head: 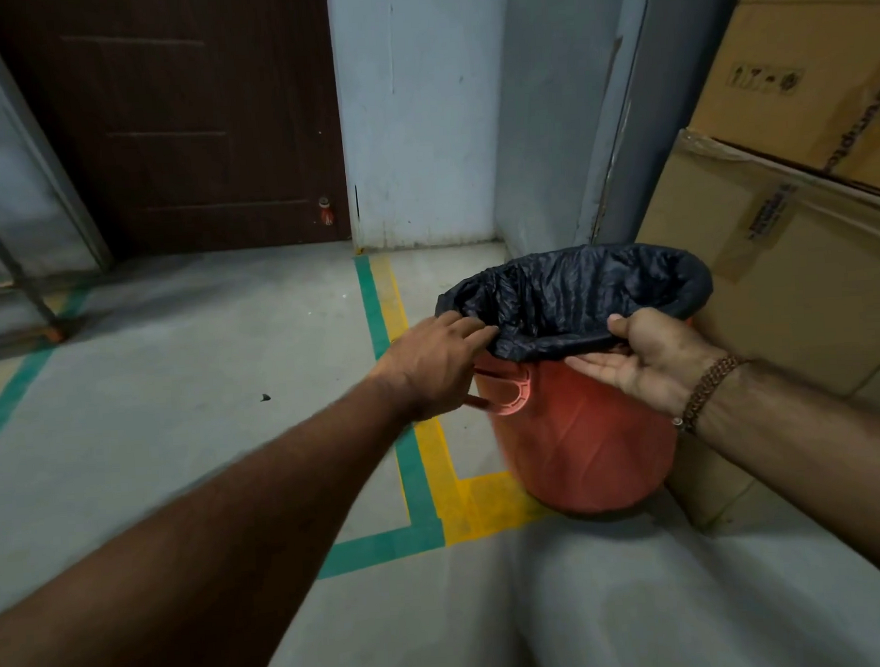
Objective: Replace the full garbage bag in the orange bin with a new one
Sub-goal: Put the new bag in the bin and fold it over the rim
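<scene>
Concrete floor [187,374], grey, marked with green and yellow tape lines [413,465] that turn a corner near the bin. Dark brown door [166,118] at the back, pale wall [418,107] beside it, metal frame leg [33,295] far left. Stacked cardboard boxes [786,217] on the right.

Orange bin [584,453] stands upright on the floor, just beside the boxes, partly over the yellow tape. Side handle [511,388] faces the camera. Black garbage bag [577,292] lines it, edge folded out over the rim all round; mouth open, inside dark, contents not visible.

Left hand [429,364]: back up, fingers curled onto the bag's folded edge at the near-left rim, gripping the plastic; lower fingers sit at the handle.

Right hand [650,354]: palm up, thumb on top of the bag's edge at the near-right rim, fingers underneath, pinching the fold. Beaded bracelet [708,392] on that wrist.

Both arms reach in from the bottom of the view.
</scene>
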